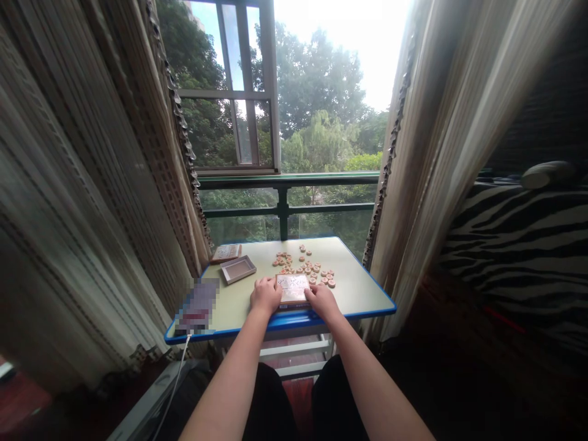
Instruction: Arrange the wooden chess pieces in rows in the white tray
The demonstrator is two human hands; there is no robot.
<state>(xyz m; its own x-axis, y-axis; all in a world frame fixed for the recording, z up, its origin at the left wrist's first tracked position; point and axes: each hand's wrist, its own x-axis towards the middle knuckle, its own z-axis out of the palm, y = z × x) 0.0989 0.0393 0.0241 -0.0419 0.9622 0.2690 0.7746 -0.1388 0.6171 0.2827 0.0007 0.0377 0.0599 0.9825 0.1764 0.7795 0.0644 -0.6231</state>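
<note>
A flat printed box (293, 289) lies near the front edge of the table, with its pale patterned top facing up. My left hand (266, 296) holds the box at its left side, fingers curled and thumb along the edge. At the right side, my right hand (322, 301) grips it the same way, its thumb on the edge near the top. Just beyond the box, several round wooden Chinese chess pieces (312, 280) lie scattered in a loose group. Some of the pieces (281, 260) sit further back and to the left. Parts of both hands' fingers are hidden.
The pale table (358, 288) has a blue rim. On its left stand an open shallow box (237, 269) and a flat printed piece (227, 252). A blurred-out object (197, 306) with a white cable (177, 380) lies at the left corner. Curtains (413, 153) flank the table.
</note>
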